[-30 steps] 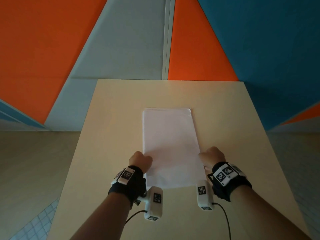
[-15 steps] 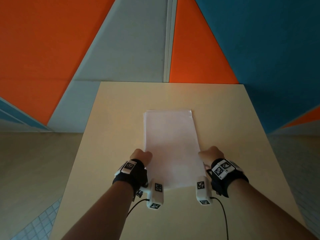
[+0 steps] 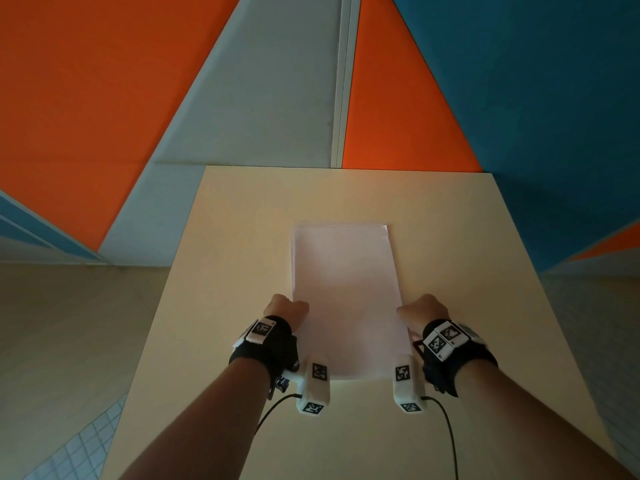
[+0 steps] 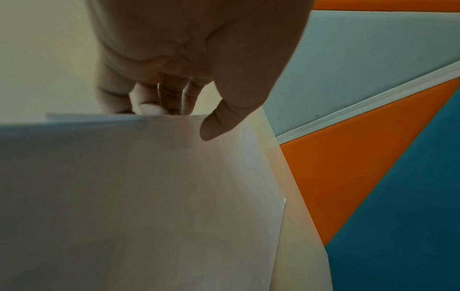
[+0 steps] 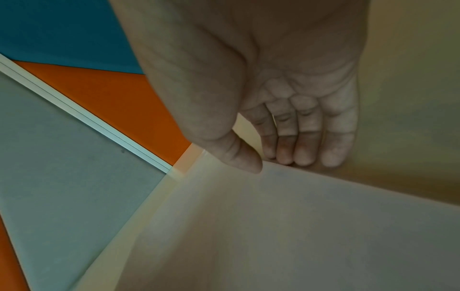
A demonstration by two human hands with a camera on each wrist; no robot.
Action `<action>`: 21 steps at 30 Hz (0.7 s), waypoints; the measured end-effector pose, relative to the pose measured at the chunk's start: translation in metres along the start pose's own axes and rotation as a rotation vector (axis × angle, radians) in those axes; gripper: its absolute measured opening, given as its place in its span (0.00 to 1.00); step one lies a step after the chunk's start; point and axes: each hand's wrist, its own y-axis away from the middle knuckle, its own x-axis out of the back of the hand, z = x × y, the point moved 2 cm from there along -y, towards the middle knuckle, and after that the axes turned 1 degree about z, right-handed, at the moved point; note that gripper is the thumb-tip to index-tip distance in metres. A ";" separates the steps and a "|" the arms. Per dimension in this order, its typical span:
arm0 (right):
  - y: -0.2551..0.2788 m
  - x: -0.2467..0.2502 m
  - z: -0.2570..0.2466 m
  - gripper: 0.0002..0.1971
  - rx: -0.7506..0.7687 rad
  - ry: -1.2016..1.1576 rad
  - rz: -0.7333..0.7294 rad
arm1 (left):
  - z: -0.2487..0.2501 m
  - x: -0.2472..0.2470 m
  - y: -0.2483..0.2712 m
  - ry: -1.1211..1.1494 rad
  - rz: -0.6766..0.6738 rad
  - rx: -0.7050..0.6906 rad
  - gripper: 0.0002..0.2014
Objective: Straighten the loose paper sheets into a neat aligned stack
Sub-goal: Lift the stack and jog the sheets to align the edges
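1. Head view: the paper stack (image 3: 346, 292) lies lengthwise along the middle of the table (image 3: 235, 258), its near end short of the near edge. The left hand (image 3: 284, 310) grips the stack's left edge, the right hand (image 3: 423, 310) its right edge.
2. Left wrist view: thumb on top of the sheets (image 4: 149, 196), fingers (image 4: 147, 102) curled behind their edge, pinching.
3. Right wrist view: thumb presses on the paper (image 5: 298, 226); fingers (image 5: 306, 141) together, tips at its edge.

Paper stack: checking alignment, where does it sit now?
In the head view the paper stack lies mid-table, between the left hand and right hand.
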 end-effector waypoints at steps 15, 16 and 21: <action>-0.003 0.005 -0.005 0.16 0.053 0.041 -0.010 | 0.022 0.008 0.025 0.342 -0.392 -0.163 0.31; -0.002 0.006 -0.006 0.15 0.058 0.045 -0.014 | 0.023 0.008 0.026 0.329 -0.400 -0.194 0.34; -0.006 0.018 -0.008 0.21 0.115 -0.105 -0.002 | 0.025 0.016 0.033 0.265 -0.425 -0.359 0.35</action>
